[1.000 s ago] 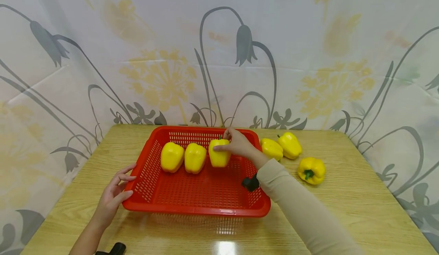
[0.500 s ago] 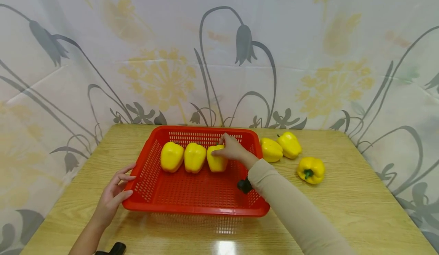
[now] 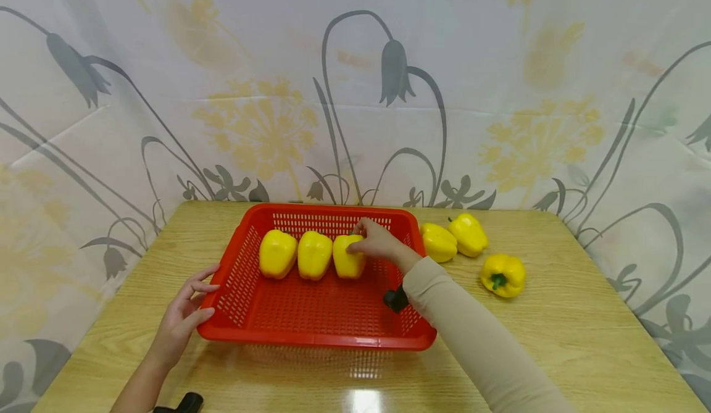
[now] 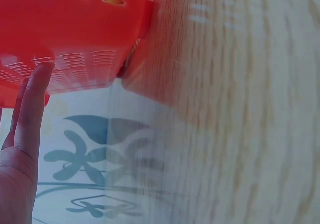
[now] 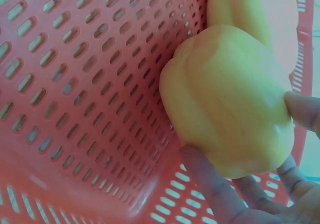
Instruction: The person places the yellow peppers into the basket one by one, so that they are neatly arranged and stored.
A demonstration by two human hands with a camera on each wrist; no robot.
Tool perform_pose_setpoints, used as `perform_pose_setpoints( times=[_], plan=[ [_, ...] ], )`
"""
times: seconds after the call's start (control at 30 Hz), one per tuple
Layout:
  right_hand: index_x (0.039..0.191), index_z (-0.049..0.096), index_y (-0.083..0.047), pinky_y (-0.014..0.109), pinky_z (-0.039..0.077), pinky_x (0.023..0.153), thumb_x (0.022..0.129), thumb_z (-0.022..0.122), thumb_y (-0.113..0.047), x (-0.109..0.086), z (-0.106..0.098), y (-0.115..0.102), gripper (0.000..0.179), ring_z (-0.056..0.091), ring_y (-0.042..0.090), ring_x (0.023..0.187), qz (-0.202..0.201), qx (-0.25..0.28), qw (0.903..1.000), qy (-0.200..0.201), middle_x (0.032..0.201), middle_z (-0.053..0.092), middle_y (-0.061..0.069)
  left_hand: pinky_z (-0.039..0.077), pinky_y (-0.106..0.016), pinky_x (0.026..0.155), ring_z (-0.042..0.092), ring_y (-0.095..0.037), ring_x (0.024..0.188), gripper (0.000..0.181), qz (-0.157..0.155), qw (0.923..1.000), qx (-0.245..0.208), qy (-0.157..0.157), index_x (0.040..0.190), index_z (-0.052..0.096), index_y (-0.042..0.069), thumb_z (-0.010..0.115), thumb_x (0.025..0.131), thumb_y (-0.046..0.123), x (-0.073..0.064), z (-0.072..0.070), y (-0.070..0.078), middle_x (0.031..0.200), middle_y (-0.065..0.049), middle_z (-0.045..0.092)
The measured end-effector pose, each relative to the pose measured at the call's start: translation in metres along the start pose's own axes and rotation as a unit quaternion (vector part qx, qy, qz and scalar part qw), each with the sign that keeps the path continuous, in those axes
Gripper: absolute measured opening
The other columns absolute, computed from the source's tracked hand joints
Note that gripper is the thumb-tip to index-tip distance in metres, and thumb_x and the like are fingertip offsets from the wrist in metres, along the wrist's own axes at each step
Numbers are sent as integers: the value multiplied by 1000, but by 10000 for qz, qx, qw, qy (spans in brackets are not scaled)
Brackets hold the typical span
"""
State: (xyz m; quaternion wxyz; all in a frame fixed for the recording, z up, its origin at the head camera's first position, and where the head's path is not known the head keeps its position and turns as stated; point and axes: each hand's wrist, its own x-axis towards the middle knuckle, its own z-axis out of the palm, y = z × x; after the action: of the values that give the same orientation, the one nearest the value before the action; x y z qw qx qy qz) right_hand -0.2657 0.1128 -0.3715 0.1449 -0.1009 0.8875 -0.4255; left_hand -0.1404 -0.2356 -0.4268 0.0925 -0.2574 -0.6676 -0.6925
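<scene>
My right hand (image 3: 380,241) holds a yellow bell pepper (image 3: 345,263) inside the red plastic basket (image 3: 316,341). The right wrist view has its fingers (image 5: 212,186) and thumb round that pepper, low over the slotted floor. Stem up, it stands at the right end of a row along the back wall, beside a middle pepper (image 3: 315,255) and a left pepper (image 3: 278,254). Spread along the basket's left rim is my left hand (image 3: 180,320), its thumb at the near corner. From the left wrist, straight fingers (image 4: 34,108) touch the basket's outer wall.
Right of the basket, two yellow peppers lie close together, a nearer one (image 3: 439,242) and a farther one (image 3: 468,235). Another pepper (image 3: 503,275) lies farther right, stem toward me. Behind the wooden table (image 3: 577,339) hangs a flower-patterned cloth (image 3: 355,123).
My right hand has lowered the pepper and brought it left, close to the middle one. Over the last half second it has barely moved. The left hand stays at the rim.
</scene>
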Motion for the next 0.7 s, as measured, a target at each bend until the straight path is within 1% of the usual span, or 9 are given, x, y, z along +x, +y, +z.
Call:
perform_pose_setpoints(
  times=[0.1, 0.27, 0.4, 0.5, 0.6, 0.7],
  plan=[
    [104, 47, -1, 30, 45, 73, 81, 69, -13, 0, -1, 0, 34, 48, 24, 86, -20, 17, 10000, -4, 96, 50, 12, 50, -23, 78, 47, -14, 113, 27, -44, 10000, 31, 24, 107, 47, -11, 36, 84, -20, 0, 0, 0, 139, -6, 35],
    [109, 49, -1, 33, 45, 77, 80, 71, -14, -1, -4, -3, 39, 49, 24, 88, 11, -155, 9996, 225, 102, 53, 13, 50, -23, 78, 47, -14, 113, 26, -69, 10000, 35, 39, 107, 47, -11, 37, 84, -20, 0, 0, 1, 139, -6, 35],
    [113, 50, -3, 35, 46, 79, 80, 72, -15, -1, -8, -5, 41, 49, 27, 94, 70, -162, 9991, 377, 109, 53, 14, 49, -22, 79, 46, -13, 114, 27, -23, 10000, 42, 43, 107, 48, -11, 37, 84, -20, 0, 0, 0, 139, -6, 36],
    [115, 51, -3, 36, 47, 81, 80, 72, -15, -3, -13, -7, 42, 50, 29, 100, 71, -75, 9991, 404, 115, 52, 16, 50, -22, 78, 47, -13, 114, 27, -37, 10000, 49, 43, 107, 48, -11, 37, 84, -20, 0, 0, 0, 139, -5, 36],
    [115, 52, -3, 37, 48, 81, 81, 72, -15, -7, -18, -10, 41, 51, 29, 103, -7, 23, 9991, 412, 117, 52, 16, 50, -23, 77, 47, -14, 112, 27, -74, 10000, 39, 32, 107, 48, -10, 37, 84, -20, 0, 0, 0, 139, -5, 36],
    [114, 53, -3, 37, 47, 81, 80, 72, -13, -12, -24, -14, 40, 51, 29, 104, -201, 151, 9987, 440, 117, 53, 17, 51, -24, 76, 48, -14, 112, 28, -96, 9999, 39, 39, 108, 48, -9, 37, 84, -20, 0, 0, 1, 139, -5, 36]
  ],
)
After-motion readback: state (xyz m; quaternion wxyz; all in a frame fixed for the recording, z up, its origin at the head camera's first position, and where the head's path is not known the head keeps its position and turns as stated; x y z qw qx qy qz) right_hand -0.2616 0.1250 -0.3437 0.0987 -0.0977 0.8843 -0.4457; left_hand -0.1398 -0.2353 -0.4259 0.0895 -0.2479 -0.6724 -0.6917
